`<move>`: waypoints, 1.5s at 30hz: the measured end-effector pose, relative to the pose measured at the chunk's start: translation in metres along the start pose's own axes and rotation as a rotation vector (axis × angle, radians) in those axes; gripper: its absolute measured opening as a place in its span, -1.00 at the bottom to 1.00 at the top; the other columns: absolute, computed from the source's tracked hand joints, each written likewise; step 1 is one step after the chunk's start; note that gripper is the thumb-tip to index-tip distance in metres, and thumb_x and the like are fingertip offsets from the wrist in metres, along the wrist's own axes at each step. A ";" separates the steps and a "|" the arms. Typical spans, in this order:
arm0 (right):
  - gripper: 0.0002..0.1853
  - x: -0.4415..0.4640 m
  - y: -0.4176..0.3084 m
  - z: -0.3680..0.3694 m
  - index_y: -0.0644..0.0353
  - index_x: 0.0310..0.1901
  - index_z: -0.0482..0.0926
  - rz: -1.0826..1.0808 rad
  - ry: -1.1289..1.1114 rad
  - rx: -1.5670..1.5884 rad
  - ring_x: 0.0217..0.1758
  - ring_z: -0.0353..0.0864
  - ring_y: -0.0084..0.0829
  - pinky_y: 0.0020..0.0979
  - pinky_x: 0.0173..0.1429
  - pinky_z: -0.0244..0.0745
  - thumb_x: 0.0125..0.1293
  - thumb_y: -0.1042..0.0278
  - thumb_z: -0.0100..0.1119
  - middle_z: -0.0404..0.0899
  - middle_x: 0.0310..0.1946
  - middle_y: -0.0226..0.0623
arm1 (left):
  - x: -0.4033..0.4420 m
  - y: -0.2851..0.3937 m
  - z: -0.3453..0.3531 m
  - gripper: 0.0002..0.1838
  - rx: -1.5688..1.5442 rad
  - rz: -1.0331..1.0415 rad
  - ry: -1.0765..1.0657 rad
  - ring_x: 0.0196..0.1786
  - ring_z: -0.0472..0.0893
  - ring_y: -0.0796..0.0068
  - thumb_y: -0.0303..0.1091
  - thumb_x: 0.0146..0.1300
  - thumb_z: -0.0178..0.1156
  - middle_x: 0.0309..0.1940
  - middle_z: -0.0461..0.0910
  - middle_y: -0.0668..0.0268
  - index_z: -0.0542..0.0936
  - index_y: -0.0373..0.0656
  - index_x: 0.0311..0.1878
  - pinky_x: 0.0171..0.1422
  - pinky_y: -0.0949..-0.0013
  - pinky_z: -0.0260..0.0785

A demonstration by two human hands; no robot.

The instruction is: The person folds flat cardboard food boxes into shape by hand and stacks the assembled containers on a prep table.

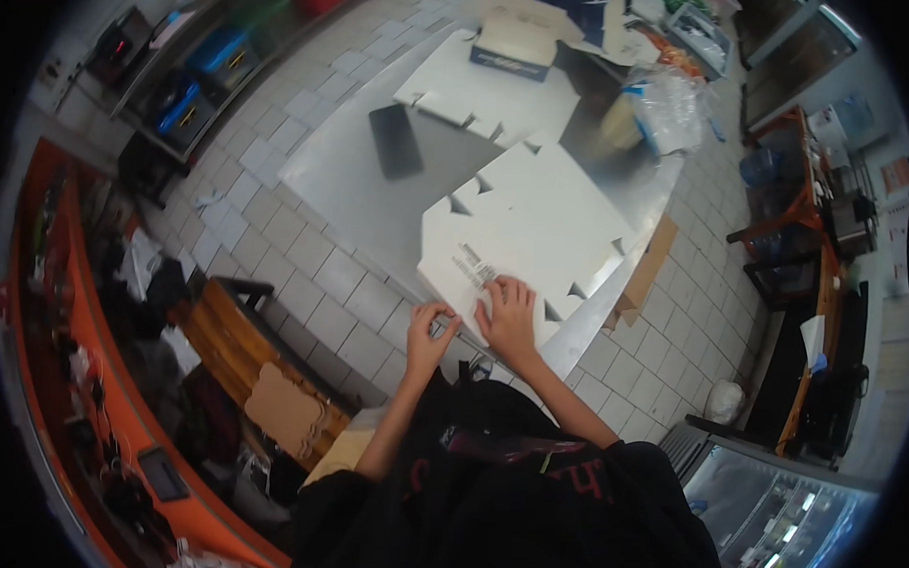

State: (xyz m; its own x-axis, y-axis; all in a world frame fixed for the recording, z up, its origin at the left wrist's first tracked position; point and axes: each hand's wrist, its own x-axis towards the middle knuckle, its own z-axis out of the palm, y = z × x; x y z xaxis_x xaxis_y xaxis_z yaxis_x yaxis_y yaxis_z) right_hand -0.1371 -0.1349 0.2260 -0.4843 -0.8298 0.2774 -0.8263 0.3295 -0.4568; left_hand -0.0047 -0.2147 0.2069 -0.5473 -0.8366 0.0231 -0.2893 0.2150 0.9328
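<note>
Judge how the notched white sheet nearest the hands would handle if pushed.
The white sheet looks like flat cardboard, so probably light and fairly stiff. Its notched edges may bend or snag. Lying flat on the metal table, it would likely slide.

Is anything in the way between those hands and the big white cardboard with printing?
Nothing visible is in the way. The right hand is on the white cardboard and the left hand is at its near edge. The dark flat device lies farther away on the table, not between them.

Pale floor tiles are being flanked by an orange counter, left, while bright spots are being shown by a glass case, right.
</note>
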 end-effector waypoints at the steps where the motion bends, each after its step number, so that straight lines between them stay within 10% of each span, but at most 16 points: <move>1: -0.65 0.000 -0.001 -0.001 0.23 -0.09 0.42 -0.008 0.021 -0.011 0.01 0.31 -0.16 -0.15 0.06 0.16 0.08 0.29 0.12 0.36 -0.11 -0.14 | -0.001 -0.002 0.002 -0.84 0.007 0.068 0.013 -0.23 0.43 0.32 -0.43 0.00 0.29 -0.37 0.53 0.32 0.51 -0.21 -0.37 -0.11 0.34 0.27; 5: -0.65 0.002 -0.002 0.000 0.23 -0.09 0.43 -0.021 0.047 -0.036 0.01 0.31 -0.18 -0.16 0.04 0.15 0.08 0.31 0.13 0.35 -0.11 -0.15 | -0.002 -0.009 0.003 -0.87 0.050 0.236 0.053 -0.24 0.42 0.35 -0.46 0.01 0.28 -0.40 0.52 0.31 0.51 -0.21 -0.39 -0.10 0.36 0.26; 10: -0.64 0.003 -0.002 0.001 0.24 -0.08 0.43 -0.010 0.013 -0.053 0.02 0.29 -0.19 -0.16 0.05 0.14 0.08 0.32 0.13 0.34 -0.10 -0.15 | -0.007 -0.004 0.007 -0.85 -0.101 -0.067 0.080 -0.21 0.44 0.26 -0.44 0.01 0.27 -0.38 0.53 0.29 0.52 -0.21 -0.35 0.00 0.30 0.24; 45: -0.66 0.008 -0.003 -0.005 0.18 -0.05 0.42 -0.036 0.014 -0.063 -0.01 0.28 -0.20 -0.19 0.03 0.15 0.11 0.30 0.08 0.32 -0.16 -0.17 | -0.047 -0.052 -0.001 -0.86 0.157 0.456 -0.073 -0.12 0.42 0.18 -0.59 -0.02 0.18 -0.32 0.50 0.26 0.50 -0.22 -0.33 -0.07 0.30 0.28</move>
State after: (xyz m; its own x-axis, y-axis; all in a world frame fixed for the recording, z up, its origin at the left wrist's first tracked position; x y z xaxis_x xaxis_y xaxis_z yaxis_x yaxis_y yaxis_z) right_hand -0.1397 -0.1406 0.2337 -0.4573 -0.8354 0.3050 -0.8597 0.3274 -0.3921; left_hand 0.0363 -0.1873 0.1579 -0.6980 -0.6029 0.3863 -0.1192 0.6299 0.7675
